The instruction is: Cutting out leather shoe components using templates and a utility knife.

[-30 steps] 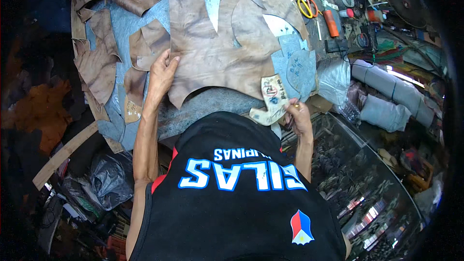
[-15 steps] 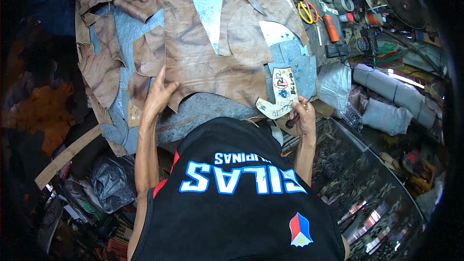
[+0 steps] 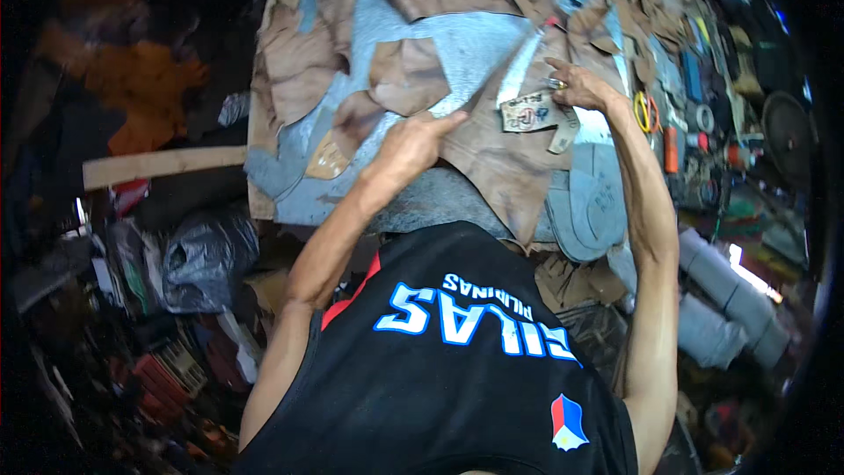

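My left hand [image 3: 409, 145] is closed on the edge of a large brown leather piece [image 3: 492, 158], index finger stretched along it. The leather lies over a grey-blue sheet on the worktable, and its near end reaches the table's front edge. My right hand [image 3: 580, 88] is over the leather, with its fingers bent around the upper edge of a pale, marked card template [image 3: 527, 114]. Something small and brass-coloured shows at its fingers, too blurred to name. Grey sole-shaped pieces [image 3: 598, 198] lie below my right forearm.
More leather offcuts [image 3: 409, 75] cover the left and back of the worktable. To the right are yellow-handled scissors [image 3: 646, 113], an orange cylinder [image 3: 671, 149] and a tape roll [image 3: 704, 117]. A wooden plank [image 3: 167, 167] sticks out at left, above a grey plastic bag [image 3: 211, 259].
My right hand has moved up and forward with the template, from the near edge to over the leather. My left hand has shifted right, and the leather has turned. The view has swung left.
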A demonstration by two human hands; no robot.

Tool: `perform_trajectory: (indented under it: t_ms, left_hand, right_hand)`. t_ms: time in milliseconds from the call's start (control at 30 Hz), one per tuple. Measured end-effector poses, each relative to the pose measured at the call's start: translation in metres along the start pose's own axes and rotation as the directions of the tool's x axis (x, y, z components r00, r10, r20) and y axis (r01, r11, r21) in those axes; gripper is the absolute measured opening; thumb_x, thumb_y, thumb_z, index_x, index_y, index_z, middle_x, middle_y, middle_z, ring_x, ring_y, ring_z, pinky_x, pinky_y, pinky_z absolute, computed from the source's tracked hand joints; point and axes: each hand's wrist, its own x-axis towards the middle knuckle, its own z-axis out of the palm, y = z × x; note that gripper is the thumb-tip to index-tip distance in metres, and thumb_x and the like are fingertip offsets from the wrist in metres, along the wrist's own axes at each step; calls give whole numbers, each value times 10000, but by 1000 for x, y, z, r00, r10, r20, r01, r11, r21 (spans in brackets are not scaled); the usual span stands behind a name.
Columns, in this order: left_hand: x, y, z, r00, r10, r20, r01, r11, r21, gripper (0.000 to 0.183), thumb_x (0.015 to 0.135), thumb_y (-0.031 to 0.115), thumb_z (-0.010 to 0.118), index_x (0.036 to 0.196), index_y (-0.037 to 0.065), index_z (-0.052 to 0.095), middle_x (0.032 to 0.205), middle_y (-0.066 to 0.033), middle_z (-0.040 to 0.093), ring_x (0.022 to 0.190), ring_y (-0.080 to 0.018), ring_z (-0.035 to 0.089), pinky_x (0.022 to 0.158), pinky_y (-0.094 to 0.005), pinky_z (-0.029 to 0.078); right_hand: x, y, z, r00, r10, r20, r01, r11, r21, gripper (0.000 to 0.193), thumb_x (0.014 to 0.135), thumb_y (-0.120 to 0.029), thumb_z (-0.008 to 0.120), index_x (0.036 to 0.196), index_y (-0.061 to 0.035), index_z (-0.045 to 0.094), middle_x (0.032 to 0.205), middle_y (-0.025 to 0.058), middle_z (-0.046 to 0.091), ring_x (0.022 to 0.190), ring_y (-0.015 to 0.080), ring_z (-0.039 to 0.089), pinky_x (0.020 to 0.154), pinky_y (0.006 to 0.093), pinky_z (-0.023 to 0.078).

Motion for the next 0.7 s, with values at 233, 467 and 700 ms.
perform_trajectory:
  t_ms: [233, 467, 700]
  left_hand:
    - [-11, -4, 2, 990, -75, -123, 70, 996, -45, 382, 873, 12, 517, 1209, 138, 648, 931, -186, 670, 811, -390, 653, 703, -439, 527]
    - [15, -14, -25, 1000, -19, -3, 18, 976, -216, 384, 859, -32, 520, 1201, 85, 648, 1132, -177, 675, 1006, -272, 677, 881, -350, 521]
    - [143, 65, -121, 810, 508, 293, -527, 850, -16, 556, 732, -119, 479, 1216, 103, 640, 1099, -158, 689, 1044, -294, 658, 949, -351, 510]
  right_hand:
    - [4, -15, -6, 990, 74, 124, -87, 990, 108, 421, 830, -280, 614, 1152, -10, 628, 1181, 203, 642, 1080, 339, 596, 922, 394, 464]
    - [-15, -18, -15, 971, 144, 190, -162, 983, 83, 375, 849, -341, 607, 995, 1, 654, 824, 143, 691, 754, 239, 644, 704, 385, 496]
    - [-147, -31, -4, 967, 248, -59, -201, 882, 426, 321, 860, -268, 650, 992, 19, 595, 871, 83, 634, 810, 147, 574, 748, 290, 467]
